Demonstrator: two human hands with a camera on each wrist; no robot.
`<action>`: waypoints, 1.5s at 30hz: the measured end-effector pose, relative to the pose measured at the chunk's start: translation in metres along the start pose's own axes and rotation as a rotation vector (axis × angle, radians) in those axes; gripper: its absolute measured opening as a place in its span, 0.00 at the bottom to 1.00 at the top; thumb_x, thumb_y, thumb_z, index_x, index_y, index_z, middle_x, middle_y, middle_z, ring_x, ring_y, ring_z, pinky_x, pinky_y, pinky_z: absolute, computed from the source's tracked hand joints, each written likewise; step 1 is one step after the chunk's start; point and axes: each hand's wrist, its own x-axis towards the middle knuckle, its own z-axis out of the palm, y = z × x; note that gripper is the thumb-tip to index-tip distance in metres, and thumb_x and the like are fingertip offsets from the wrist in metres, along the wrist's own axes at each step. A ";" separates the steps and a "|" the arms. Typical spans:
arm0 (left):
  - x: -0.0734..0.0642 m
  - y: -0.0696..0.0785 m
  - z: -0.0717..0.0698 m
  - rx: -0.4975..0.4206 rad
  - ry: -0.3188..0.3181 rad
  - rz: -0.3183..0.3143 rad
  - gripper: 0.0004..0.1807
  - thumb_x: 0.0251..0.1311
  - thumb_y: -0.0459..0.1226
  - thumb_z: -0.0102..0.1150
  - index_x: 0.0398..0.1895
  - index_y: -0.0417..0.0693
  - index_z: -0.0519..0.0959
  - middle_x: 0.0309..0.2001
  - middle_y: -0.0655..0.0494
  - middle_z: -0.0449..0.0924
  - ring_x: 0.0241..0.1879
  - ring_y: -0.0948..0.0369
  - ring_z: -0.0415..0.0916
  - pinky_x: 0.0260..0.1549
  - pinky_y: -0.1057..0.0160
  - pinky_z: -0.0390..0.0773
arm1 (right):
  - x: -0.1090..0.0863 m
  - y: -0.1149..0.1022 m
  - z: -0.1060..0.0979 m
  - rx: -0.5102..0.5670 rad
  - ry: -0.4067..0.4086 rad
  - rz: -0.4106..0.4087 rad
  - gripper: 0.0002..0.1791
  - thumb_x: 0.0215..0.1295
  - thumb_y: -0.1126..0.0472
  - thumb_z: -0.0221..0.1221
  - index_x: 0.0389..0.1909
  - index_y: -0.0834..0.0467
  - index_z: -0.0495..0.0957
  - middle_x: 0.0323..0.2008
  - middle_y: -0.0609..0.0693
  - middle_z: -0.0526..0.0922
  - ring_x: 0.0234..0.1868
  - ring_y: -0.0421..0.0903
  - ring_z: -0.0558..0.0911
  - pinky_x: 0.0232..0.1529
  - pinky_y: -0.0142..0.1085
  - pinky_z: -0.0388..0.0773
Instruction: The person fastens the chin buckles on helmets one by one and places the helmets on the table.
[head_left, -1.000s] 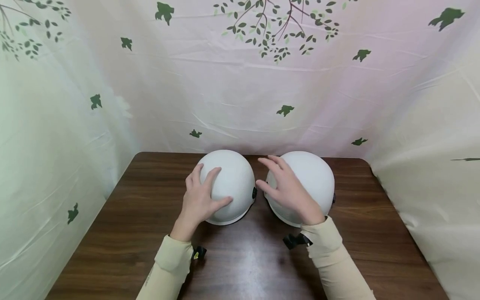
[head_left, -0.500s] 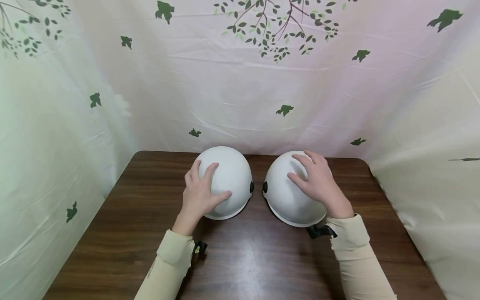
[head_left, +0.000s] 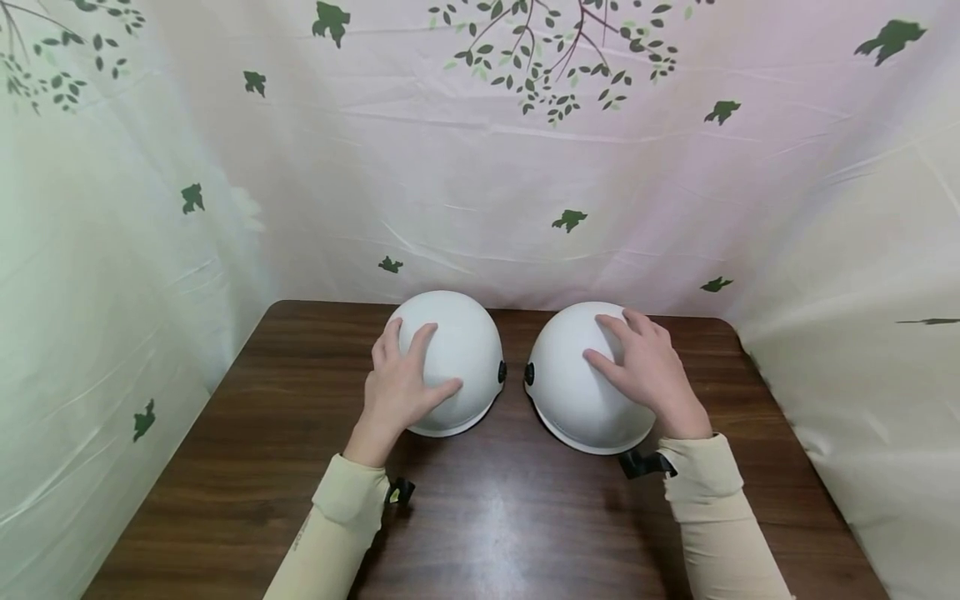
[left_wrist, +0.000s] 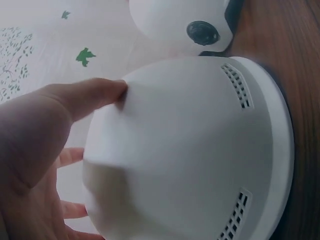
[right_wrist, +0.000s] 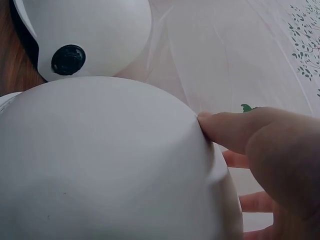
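Two white helmets stand side by side, dome up, near the table's back edge. My left hand (head_left: pixel 397 383) rests spread on the left helmet (head_left: pixel 465 350). In the left wrist view the thumb tip touches that helmet's dome (left_wrist: pixel 175 135), and two vent grilles show near its rim. On the upper right of the right helmet (head_left: pixel 562 375) lies my right hand (head_left: pixel 648 367), fingers apart. The right wrist view has the thumb against this dome (right_wrist: pixel 115 160), the other fingertips partly hidden behind it. A black round knob (head_left: pixel 529 373) sits on the right helmet's inner side.
The dark wooden table (head_left: pixel 480 517) extends in front of the helmets. Behind it hangs a pale cloth (head_left: pixel 480 183) printed with leaves and birds, and more cloth closes in both sides. A narrow gap separates the two helmets.
My right hand has moved right across the right helmet, which has turned so its inner knob shows more. The left helmet and left hand have shifted slightly; the left hand stays on its dome.
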 end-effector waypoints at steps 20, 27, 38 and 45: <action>-0.043 0.087 0.075 -0.555 -0.146 0.224 0.33 0.62 0.43 0.71 0.69 0.44 0.74 0.66 0.47 0.74 0.61 0.48 0.76 0.61 0.47 0.77 | -0.002 0.000 -0.002 -0.016 -0.017 -0.011 0.37 0.74 0.39 0.61 0.75 0.56 0.70 0.75 0.72 0.61 0.70 0.81 0.61 0.62 0.75 0.65; -0.037 0.101 0.099 -0.582 -0.371 0.039 0.51 0.62 0.51 0.72 0.82 0.45 0.56 0.79 0.41 0.55 0.72 0.44 0.67 0.66 0.42 0.73 | -0.003 -0.003 0.001 0.001 -0.013 0.002 0.37 0.73 0.39 0.62 0.75 0.56 0.70 0.76 0.72 0.60 0.71 0.81 0.60 0.60 0.76 0.67; -0.030 0.102 0.117 -0.915 -0.398 -0.097 0.56 0.57 0.33 0.78 0.84 0.53 0.52 0.79 0.35 0.52 0.68 0.39 0.74 0.58 0.48 0.82 | -0.006 -0.004 0.004 0.019 0.009 -0.028 0.36 0.74 0.43 0.63 0.74 0.59 0.71 0.75 0.74 0.61 0.72 0.80 0.60 0.65 0.76 0.62; -0.027 0.104 0.117 -0.962 -0.391 -0.122 0.54 0.58 0.30 0.77 0.82 0.60 0.55 0.80 0.34 0.53 0.68 0.39 0.73 0.60 0.44 0.80 | -0.005 -0.002 0.002 0.029 0.022 -0.027 0.36 0.74 0.44 0.64 0.74 0.59 0.71 0.75 0.74 0.61 0.72 0.80 0.60 0.65 0.76 0.62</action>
